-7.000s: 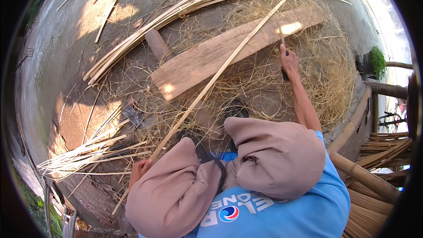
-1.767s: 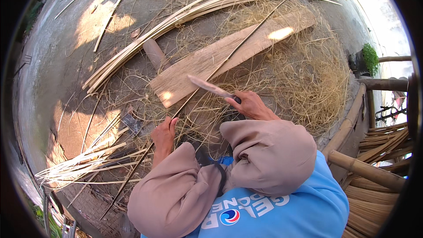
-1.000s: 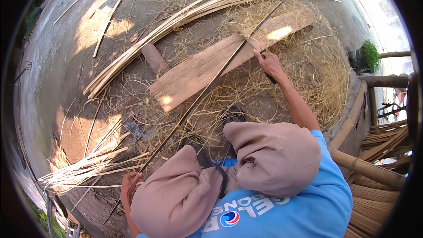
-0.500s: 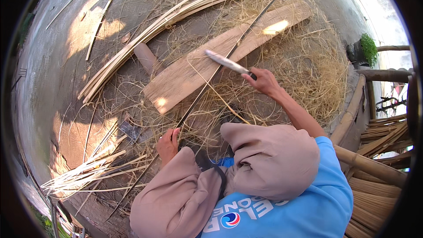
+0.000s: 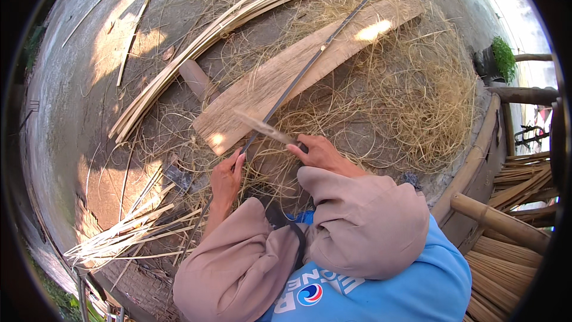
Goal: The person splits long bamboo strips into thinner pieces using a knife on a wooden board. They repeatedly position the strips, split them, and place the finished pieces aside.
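My right hand [image 5: 320, 152] is wrapped round the dark handle of a knife [image 5: 265, 127]. Its blade, smeared a little by motion, points up and left and crosses a long dark strip [image 5: 293, 84]. The thumb and fingers of my left hand [image 5: 227, 176] pinch that strip near my left knee. From there it runs up and right across a wooden board [image 5: 256, 87] and on past the board's far end; a pale spot shows along it above the board. Below my left hand the strip trails down beside my leg.
Thin curled shavings [image 5: 426, 107] lie heaped right of the board. A bundle of long pale strips [image 5: 232, 15] curves behind it, near a short brown block [image 5: 195, 76]. Shorter split strips [image 5: 128, 232] lie at the lower left. A bamboo rail [image 5: 500, 222] stands at the right.
My right hand has drawn the knife down and left along the strip, close to my left hand. My left hand has risen slightly. The thin peeled strand beside the blade no longer shows.
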Tool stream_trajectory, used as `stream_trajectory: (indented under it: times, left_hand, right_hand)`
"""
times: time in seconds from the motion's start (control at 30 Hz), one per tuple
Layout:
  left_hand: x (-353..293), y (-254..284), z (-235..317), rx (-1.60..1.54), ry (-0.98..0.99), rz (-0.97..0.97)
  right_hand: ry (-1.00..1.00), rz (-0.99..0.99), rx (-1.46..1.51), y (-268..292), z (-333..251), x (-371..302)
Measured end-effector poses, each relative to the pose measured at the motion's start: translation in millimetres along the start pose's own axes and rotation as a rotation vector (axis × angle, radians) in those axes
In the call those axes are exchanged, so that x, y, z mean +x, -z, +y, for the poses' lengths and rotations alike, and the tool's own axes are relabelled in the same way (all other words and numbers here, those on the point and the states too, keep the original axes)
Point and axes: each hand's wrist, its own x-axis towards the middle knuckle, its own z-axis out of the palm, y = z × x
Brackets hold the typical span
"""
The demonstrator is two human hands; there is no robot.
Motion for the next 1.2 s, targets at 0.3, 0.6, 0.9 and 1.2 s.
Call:
stream_trajectory:
  times: [0.3,0.6,0.9,1.2]
  left_hand:
    - [23.6,-1.4,21.0,-0.075,-0.013,-0.063]
    - [-34.0,39.7,-22.4,-0.040,0.072,-0.104]
    - [-69.5,57.8,-50.5,-0.032,0.158,-0.114]
    - [-75.8,61.1,-52.6,0.028,0.249,-0.309]
  right_hand:
    - [-0.358,0.445,-0.206,130.6,78.1,63.2]
    - [-0.380,0.371,-0.247,163.6,122.0,102.7]
    - [-0.016,0.170,-0.328,113.2,82.6,82.4]
    - [-0.464,0.475,0.063,193.6,123.6,107.5]
